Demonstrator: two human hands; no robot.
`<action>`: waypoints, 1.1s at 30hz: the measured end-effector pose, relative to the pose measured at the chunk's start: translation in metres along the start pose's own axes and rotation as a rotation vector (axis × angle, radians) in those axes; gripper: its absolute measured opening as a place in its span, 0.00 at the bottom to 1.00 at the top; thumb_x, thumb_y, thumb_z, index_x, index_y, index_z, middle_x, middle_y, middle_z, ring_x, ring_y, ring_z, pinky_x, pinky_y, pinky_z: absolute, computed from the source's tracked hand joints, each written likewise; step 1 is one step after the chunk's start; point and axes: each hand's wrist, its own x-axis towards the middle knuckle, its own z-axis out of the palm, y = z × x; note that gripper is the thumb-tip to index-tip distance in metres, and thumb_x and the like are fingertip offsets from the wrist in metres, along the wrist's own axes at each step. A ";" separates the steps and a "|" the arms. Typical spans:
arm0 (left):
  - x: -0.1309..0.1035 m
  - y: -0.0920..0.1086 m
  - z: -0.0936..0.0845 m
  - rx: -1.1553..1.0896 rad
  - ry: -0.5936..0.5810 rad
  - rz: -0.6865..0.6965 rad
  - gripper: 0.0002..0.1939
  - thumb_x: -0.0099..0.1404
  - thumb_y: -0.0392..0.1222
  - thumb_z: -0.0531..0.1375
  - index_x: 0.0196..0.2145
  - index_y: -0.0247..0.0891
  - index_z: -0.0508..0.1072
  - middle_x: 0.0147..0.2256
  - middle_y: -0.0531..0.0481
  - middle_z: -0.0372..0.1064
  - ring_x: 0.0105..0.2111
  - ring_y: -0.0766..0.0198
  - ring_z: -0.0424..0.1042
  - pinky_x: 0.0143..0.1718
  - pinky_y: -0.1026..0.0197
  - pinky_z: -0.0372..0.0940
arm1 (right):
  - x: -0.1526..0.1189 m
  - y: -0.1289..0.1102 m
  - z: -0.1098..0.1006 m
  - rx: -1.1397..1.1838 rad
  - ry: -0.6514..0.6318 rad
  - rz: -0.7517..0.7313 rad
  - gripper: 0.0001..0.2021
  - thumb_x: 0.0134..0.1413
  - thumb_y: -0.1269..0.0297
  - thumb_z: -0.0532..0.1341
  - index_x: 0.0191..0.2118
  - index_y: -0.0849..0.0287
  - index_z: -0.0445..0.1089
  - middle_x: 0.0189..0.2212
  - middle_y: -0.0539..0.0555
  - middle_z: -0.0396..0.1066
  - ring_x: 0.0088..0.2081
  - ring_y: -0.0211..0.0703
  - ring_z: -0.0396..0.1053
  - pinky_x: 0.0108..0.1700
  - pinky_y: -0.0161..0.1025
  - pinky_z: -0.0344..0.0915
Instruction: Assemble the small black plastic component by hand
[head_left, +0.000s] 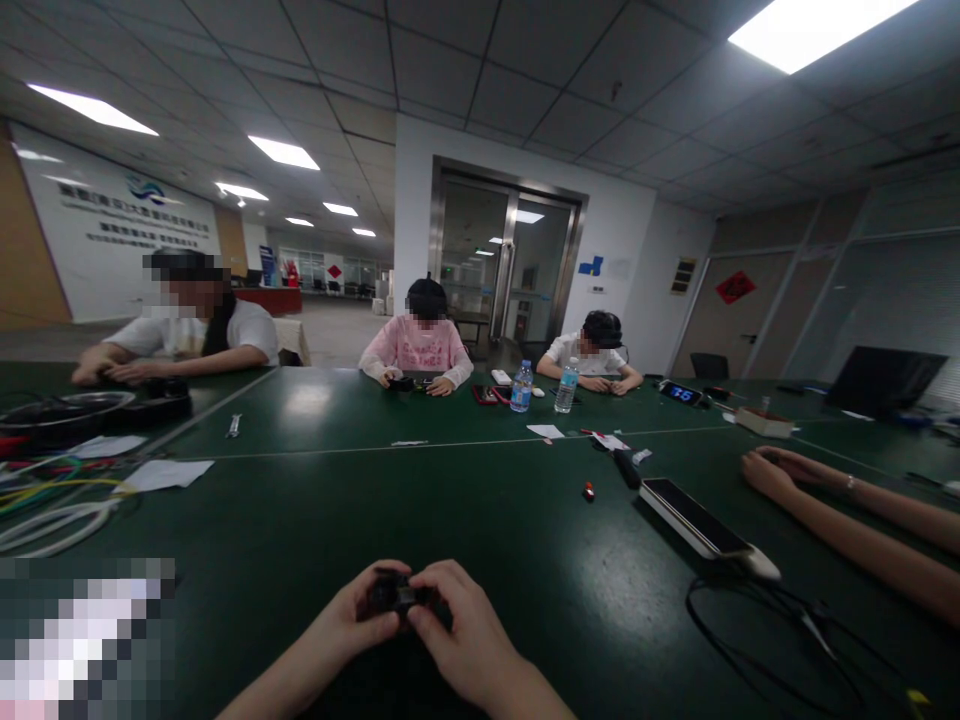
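Note:
Between my two hands is a small black object (397, 594), held just above the green table near its front edge. My left hand (356, 612) grips its left side between thumb and fingers. From the right, my right hand (457, 618) pinches the same object, thumb at the front and fingers behind. Part of the object is covered by my fingers, and its kind is too small and dark to make out.
Right of my hands lie a black-screened white device (697, 518), a black cable (780, 610) and a small red-and-silver item (589, 492). Another person's hands (780, 470) rest farther right. Cables (67, 510) and paper (169, 476) lie left. Two bottles (521, 388) stand ahead; several people sit opposite.

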 end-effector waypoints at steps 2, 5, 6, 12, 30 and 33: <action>0.000 -0.001 -0.001 0.008 0.002 0.005 0.24 0.46 0.46 0.67 0.41 0.41 0.67 0.37 0.49 0.71 0.37 0.57 0.68 0.38 0.56 0.61 | 0.000 0.000 0.000 -0.005 -0.005 0.003 0.10 0.51 0.68 0.57 0.41 0.53 0.65 0.40 0.51 0.65 0.40 0.40 0.65 0.41 0.36 0.62; 0.001 -0.001 -0.001 0.020 -0.004 -0.010 0.24 0.46 0.46 0.67 0.41 0.41 0.67 0.37 0.49 0.71 0.39 0.56 0.68 0.39 0.56 0.61 | 0.000 0.001 0.000 -0.010 -0.003 0.018 0.09 0.50 0.67 0.58 0.40 0.53 0.65 0.39 0.51 0.65 0.39 0.40 0.65 0.40 0.36 0.62; 0.001 -0.001 -0.002 0.024 -0.007 -0.017 0.25 0.45 0.46 0.67 0.41 0.41 0.67 0.37 0.49 0.70 0.39 0.55 0.68 0.39 0.56 0.61 | 0.001 0.002 0.000 -0.011 -0.001 0.022 0.08 0.51 0.67 0.58 0.39 0.53 0.65 0.39 0.50 0.65 0.39 0.40 0.65 0.40 0.36 0.62; 0.000 0.000 0.000 -0.005 -0.015 -0.014 0.25 0.47 0.45 0.66 0.43 0.42 0.66 0.38 0.49 0.70 0.40 0.55 0.68 0.41 0.54 0.61 | 0.000 0.002 0.001 -0.013 -0.003 0.030 0.08 0.51 0.67 0.58 0.39 0.52 0.65 0.39 0.50 0.65 0.40 0.39 0.65 0.41 0.36 0.62; -0.002 0.002 0.002 0.014 0.011 -0.013 0.24 0.46 0.45 0.67 0.42 0.42 0.67 0.36 0.50 0.71 0.37 0.56 0.69 0.39 0.56 0.61 | 0.000 0.003 0.002 -0.016 -0.001 0.011 0.09 0.51 0.68 0.58 0.40 0.53 0.65 0.40 0.50 0.65 0.40 0.38 0.65 0.41 0.35 0.62; -0.002 0.003 0.003 0.021 0.012 -0.006 0.23 0.47 0.44 0.66 0.42 0.41 0.68 0.37 0.49 0.71 0.38 0.55 0.69 0.40 0.54 0.61 | 0.000 0.003 0.002 -0.011 0.004 0.007 0.10 0.51 0.69 0.58 0.41 0.53 0.65 0.40 0.50 0.65 0.40 0.39 0.65 0.41 0.35 0.62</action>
